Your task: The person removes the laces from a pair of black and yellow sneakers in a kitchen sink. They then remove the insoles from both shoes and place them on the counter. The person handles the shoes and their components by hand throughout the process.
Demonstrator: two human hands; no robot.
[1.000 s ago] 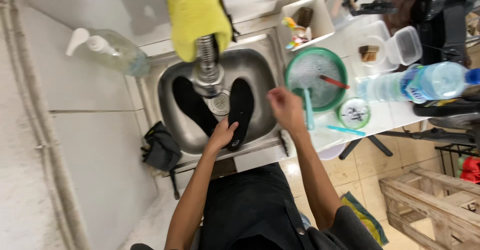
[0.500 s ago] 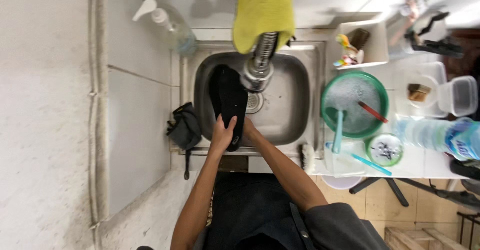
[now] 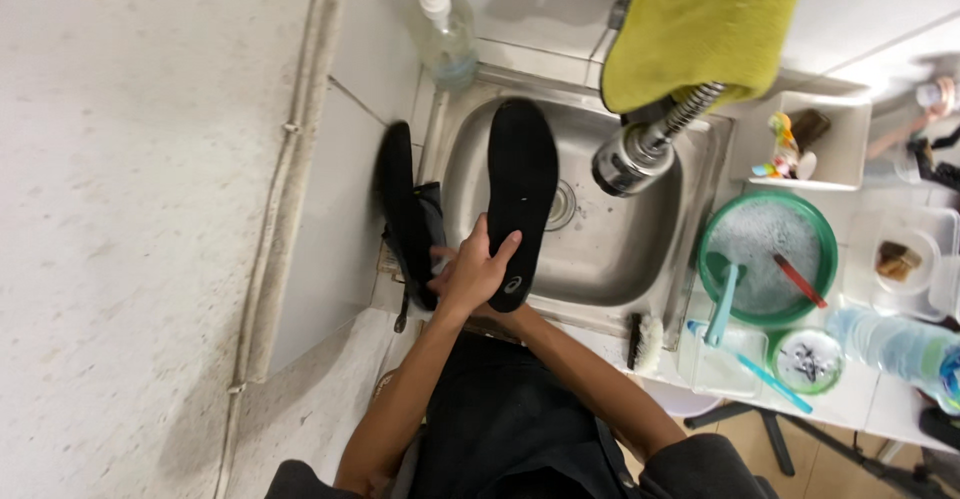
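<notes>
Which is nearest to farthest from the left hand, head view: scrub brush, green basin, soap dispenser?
From the left hand:
1. Scrub brush, right, on the sink's front edge.
2. Soap dispenser, above, at the sink's back corner.
3. Green basin, far right on the counter.

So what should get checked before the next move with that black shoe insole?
1. Grip on the black insole: ok, the left hand is wrapped round its heel end.
2. Right hand: cannot tell, it is hidden behind the left hand.
3. Insole over the sink: ok, it is held above the basin.
4. Second black insole: not ok, it hangs outside the sink's left rim.
5. Water from the tap: cannot tell, no stream shows.
6. Scrub brush: ok, lying on the front edge.
</notes>
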